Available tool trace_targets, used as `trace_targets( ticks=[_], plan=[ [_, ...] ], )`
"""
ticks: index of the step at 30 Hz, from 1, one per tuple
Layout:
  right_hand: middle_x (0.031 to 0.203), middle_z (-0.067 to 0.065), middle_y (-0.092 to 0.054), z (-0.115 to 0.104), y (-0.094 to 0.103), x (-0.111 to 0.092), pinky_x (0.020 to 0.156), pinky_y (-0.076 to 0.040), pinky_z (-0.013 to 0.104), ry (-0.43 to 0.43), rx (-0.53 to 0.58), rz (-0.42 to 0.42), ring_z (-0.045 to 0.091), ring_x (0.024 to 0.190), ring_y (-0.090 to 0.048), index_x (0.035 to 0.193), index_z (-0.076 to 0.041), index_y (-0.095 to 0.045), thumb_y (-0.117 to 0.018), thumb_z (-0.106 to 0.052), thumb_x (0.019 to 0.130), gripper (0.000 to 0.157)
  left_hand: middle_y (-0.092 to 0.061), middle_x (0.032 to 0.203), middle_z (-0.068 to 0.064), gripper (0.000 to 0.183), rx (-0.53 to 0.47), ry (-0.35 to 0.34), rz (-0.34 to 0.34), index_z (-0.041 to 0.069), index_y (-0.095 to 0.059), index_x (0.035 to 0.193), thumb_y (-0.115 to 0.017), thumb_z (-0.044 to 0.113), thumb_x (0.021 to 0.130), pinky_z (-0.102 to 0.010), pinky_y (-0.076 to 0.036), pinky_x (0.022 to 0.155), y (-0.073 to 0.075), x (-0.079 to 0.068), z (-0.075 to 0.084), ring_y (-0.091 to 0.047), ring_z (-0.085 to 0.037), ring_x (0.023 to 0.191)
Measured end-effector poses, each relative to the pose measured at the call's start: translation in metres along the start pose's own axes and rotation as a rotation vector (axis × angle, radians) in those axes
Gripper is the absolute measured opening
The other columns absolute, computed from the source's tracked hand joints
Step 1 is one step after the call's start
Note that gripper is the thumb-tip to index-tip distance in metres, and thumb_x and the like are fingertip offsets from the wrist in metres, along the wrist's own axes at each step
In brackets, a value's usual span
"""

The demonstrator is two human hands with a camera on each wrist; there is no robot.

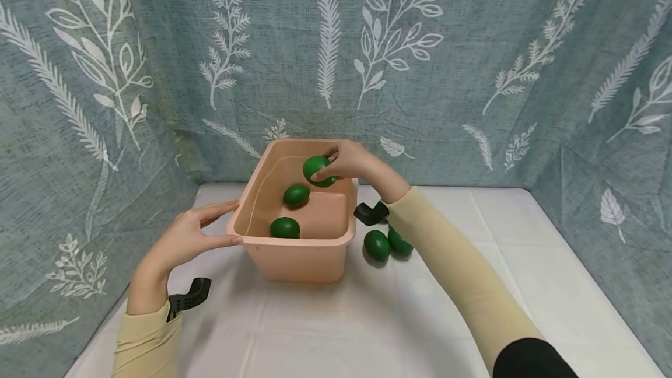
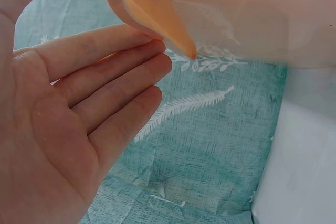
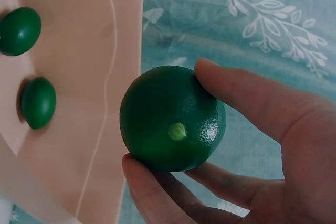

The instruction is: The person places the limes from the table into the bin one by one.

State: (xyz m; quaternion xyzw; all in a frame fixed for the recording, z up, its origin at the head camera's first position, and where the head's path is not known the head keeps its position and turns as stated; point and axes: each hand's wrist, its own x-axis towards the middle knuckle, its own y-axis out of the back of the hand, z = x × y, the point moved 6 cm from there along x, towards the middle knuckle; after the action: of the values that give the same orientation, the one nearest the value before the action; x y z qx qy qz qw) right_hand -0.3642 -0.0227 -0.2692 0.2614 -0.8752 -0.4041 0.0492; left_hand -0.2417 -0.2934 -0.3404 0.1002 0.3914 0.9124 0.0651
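Observation:
My right hand pinches a green lime between thumb and fingers, above the far right part of a pink plastic bin. The right wrist view shows the held lime close up, its pale stem spot facing the camera. Inside the bin lie more limes, among them a middle lime and a near lime. At the bin's left rim, my left hand touches the near corner with thumb and fingertips. Its fingers are straight in the left wrist view.
Right of the bin, two limes sit side by side on the white tabletop: a left one and a right one, partly behind my right forearm. A bit of green shows behind that wrist. A leaf-patterned teal curtain hangs behind.

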Motion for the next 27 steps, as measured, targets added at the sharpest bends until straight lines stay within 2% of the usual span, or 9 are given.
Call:
trace_targets(
  ticks=[3, 7, 14, 19, 27],
  plan=[
    [0.126, 0.01, -0.062, 0.0, 0.0, 0.001, 0.076, -0.058, 0.027, 0.001, 0.021, 0.011, 0.021, 0.097, -0.067, 0.135, -0.012, -0.053, -0.072, -0.034, 0.084, 0.059, -0.046, 0.144, -0.006, 0.075, 0.007, -0.002, 0.002, 0.019, -0.048, 0.141, -0.076, 0.046, 0.077, -0.057, -0.039, 0.106, -0.001, 0.001, 0.0, -0.039, -0.04, 0.134],
    [0.13, 0.012, -0.059, 0.006, 0.005, 0.0, 0.082, -0.058, 0.03, -0.009, 0.05, 0.037, 0.023, 0.104, -0.065, 0.137, -0.013, -0.052, -0.07, -0.035, 0.085, 0.059, -0.046, 0.144, -0.007, 0.075, 0.009, -0.006, 0.003, 0.018, -0.048, 0.141, -0.076, 0.046, 0.076, -0.057, -0.039, 0.106, -0.001, 0.002, 0.0, -0.039, -0.04, 0.134],
    [0.131, 0.01, -0.058, 0.018, 0.019, -0.014, 0.091, -0.055, 0.038, 0.005, -0.007, 0.084, 0.024, 0.115, -0.058, 0.135, -0.016, -0.054, -0.069, -0.041, 0.085, 0.058, -0.047, 0.143, -0.007, 0.076, 0.016, -0.02, 0.012, 0.016, -0.049, 0.14, -0.077, 0.045, 0.076, -0.057, -0.039, 0.106, 0.0, 0.004, 0.001, -0.04, -0.04, 0.133],
    [0.129, 0.01, -0.06, 0.029, 0.025, -0.024, 0.093, -0.054, 0.04, 0.009, -0.017, 0.116, 0.025, 0.117, -0.057, 0.133, -0.016, -0.056, -0.07, -0.041, 0.085, 0.056, -0.047, 0.143, -0.007, 0.075, 0.019, -0.023, 0.011, 0.017, -0.049, 0.14, -0.077, 0.045, 0.076, -0.055, -0.039, 0.107, -0.001, 0.005, 0.003, -0.04, -0.039, 0.133],
    [0.127, 0.01, -0.06, 0.056, 0.03, -0.043, 0.094, -0.053, 0.043, -0.033, 0.014, 0.147, 0.027, 0.119, -0.055, 0.134, -0.014, -0.054, -0.071, -0.039, 0.084, 0.058, -0.047, 0.143, -0.006, 0.074, 0.021, -0.026, 0.005, 0.018, -0.049, 0.14, -0.076, 0.045, 0.077, -0.055, -0.039, 0.107, -0.002, 0.005, 0.003, -0.04, -0.039, 0.133]
  ],
)
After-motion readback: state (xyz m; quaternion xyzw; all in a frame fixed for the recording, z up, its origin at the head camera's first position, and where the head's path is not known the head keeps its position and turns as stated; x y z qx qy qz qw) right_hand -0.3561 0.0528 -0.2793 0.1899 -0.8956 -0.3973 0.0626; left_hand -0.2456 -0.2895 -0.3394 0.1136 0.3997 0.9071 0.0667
